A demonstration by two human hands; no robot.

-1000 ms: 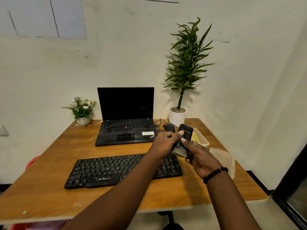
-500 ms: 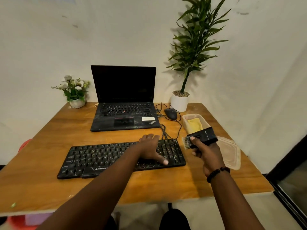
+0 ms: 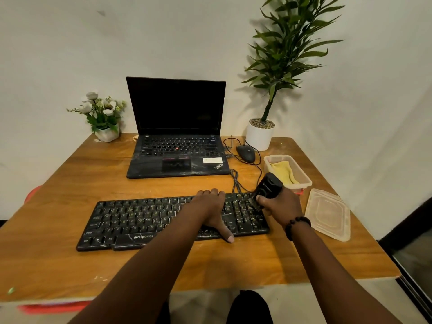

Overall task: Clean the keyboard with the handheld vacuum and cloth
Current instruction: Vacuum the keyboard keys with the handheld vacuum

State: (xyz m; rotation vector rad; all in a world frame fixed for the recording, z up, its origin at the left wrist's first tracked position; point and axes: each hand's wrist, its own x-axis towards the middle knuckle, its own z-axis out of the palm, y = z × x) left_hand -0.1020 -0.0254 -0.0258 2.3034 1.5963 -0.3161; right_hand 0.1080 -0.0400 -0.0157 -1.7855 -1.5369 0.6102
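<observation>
step: vacuum pass, brush end on right side of keyboard
right hand: fingers wrapped round vacuum
left hand: fingers flat, pinning keyboard
next: likely sweep leftward; cloth in tub afterwards

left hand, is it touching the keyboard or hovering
Touching. The head view shows the left hand lying flat on the keyboard, fingers over the top edge, thumb past the front edge.

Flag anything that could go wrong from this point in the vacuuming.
The vacuum in the right hand works the keyboard's right end, close to the cable; its brush could snag it. The left hand covers middle keys, so those may get skipped. The lid lies near the right elbow's path and might be knocked.
</observation>
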